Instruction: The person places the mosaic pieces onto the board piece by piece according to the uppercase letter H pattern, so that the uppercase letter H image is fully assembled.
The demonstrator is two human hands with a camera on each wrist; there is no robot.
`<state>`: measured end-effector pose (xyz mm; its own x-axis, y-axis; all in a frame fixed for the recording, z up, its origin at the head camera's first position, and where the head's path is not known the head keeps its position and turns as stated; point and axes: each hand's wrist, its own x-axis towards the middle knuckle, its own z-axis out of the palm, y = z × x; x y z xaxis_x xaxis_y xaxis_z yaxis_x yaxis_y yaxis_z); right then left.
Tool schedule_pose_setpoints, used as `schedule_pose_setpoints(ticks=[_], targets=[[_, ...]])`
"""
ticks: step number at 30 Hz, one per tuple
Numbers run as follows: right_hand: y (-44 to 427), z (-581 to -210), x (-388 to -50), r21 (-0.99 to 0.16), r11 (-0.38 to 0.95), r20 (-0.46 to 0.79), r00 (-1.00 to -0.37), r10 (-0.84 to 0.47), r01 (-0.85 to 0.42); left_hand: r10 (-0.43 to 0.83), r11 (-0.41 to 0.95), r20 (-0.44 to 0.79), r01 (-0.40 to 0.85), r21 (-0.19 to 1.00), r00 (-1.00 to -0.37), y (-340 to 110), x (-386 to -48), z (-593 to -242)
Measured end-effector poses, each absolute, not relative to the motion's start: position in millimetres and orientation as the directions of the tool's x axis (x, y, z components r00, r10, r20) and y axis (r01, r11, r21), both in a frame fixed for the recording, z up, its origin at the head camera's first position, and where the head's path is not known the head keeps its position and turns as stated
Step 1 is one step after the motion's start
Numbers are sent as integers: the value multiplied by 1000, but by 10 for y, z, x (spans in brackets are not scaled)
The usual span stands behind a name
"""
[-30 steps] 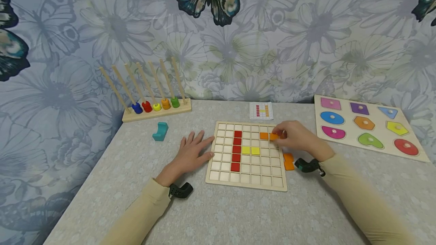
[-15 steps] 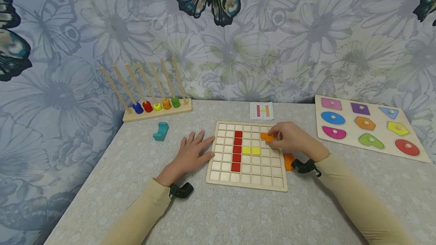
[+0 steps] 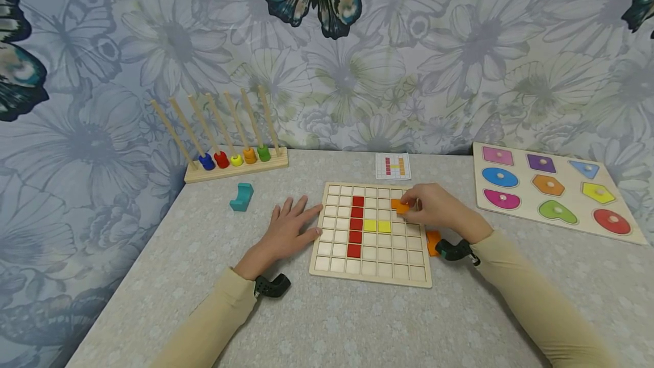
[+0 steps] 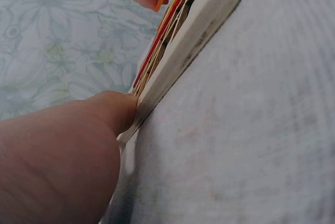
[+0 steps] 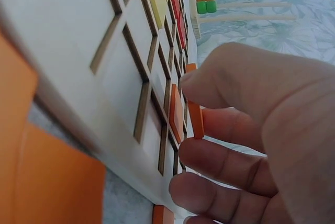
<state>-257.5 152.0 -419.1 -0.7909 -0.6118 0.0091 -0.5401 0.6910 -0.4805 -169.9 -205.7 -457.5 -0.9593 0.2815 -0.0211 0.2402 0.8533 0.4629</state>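
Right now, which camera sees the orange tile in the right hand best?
The right wrist view: the orange tile, pinched in the right hand, looks biggest there, though the hand covers part of it. The head view shows it small and partly covered; the left wrist view shows only a thin orange strip.

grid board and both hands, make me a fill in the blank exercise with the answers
The tile pinched by the right hand is coloured ____.
The five tiles in one column of the grid board are coloured ____.
The number of yellow tiles on the grid board is ____.
The hand with its fingers spread is the person's ____ one.

Missing words: orange; red; two; left
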Motion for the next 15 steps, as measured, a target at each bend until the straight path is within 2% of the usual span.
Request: schedule_pose_setpoints(ticks=[15], targets=[[1485, -4210, -2560, -454, 713, -9, -797, -604, -535, 282, 851, -16, 242, 466, -959, -2052, -1698, -4590]])
